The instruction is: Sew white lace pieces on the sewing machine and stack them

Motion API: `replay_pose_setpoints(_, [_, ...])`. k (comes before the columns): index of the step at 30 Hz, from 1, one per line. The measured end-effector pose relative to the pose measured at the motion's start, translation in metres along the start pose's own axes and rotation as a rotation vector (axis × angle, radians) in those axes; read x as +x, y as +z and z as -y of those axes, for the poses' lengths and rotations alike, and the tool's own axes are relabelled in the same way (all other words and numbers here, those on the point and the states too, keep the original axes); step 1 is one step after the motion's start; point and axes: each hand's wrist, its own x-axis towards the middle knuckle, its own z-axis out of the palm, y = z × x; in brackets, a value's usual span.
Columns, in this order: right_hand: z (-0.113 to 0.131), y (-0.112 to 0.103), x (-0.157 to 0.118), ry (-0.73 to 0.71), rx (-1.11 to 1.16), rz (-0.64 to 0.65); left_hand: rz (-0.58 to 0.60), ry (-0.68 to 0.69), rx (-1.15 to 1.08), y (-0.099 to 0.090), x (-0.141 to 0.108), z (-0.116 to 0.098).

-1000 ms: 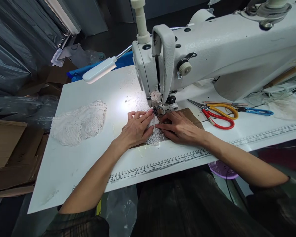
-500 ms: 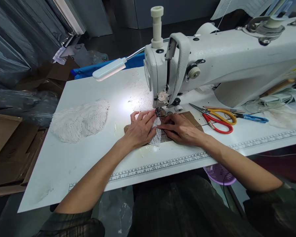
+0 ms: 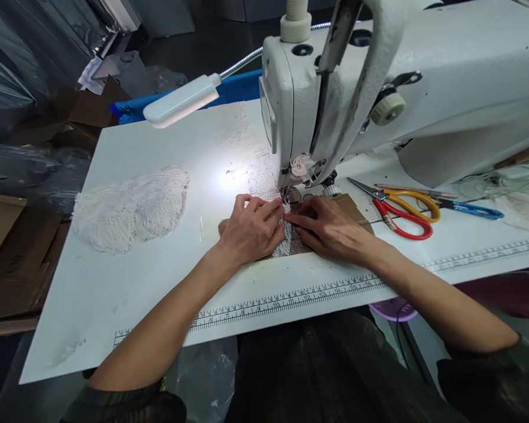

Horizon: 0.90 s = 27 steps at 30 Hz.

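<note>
A narrow strip of white lace [image 3: 284, 244] runs under the presser foot [image 3: 287, 195] of a white sewing machine [image 3: 277, 97]. My left hand [image 3: 252, 230] lies on the left side of the lace, palm down, fingers stretched toward the foot and slightly bent. On the right side, my right hand [image 3: 328, 229] has its fingers curled, with the index finger and thumb at the lace edge, pinching it. Under both hands is the brown machine bed plate [image 3: 355, 212]. The needle tip and some fingertips are hard to make out.
A pile of white lace [image 3: 132, 208] lies on the left of the white table [image 3: 154, 282]. Scissors with red and yellow handles [image 3: 405, 214] and a blue-handled tool [image 3: 476, 208] lie at right. A lit lamp [image 3: 183, 101] hangs over the table. A printed ruler [image 3: 286, 302] follows the front edge.
My view has moved closer to the machine, so its head looks larger. Both hands stay at the lace by the presser foot, with only slight finger shifts.
</note>
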Motion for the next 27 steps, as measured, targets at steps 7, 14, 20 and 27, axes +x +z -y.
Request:
replay_pose_setpoints(7, [-0.001,0.002,0.005,0.037,-0.037,0.010,0.030,-0.085,0.030,0.003,0.005,-0.003])
replay_pose_setpoints(14, [-0.006,0.005,0.010,0.041,-0.077,-0.004,-0.036,-0.175,0.049,0.009,0.007,-0.011])
replay_pose_setpoints(20, [-0.008,-0.007,0.000,0.122,0.077,-0.059,-0.121,-0.204,0.045,0.001,0.012,0.020])
replay_pose_setpoints(27, [-0.011,-0.009,-0.007,0.168,0.132,-0.106,-0.007,-0.201,0.011,-0.014,0.013,0.055])
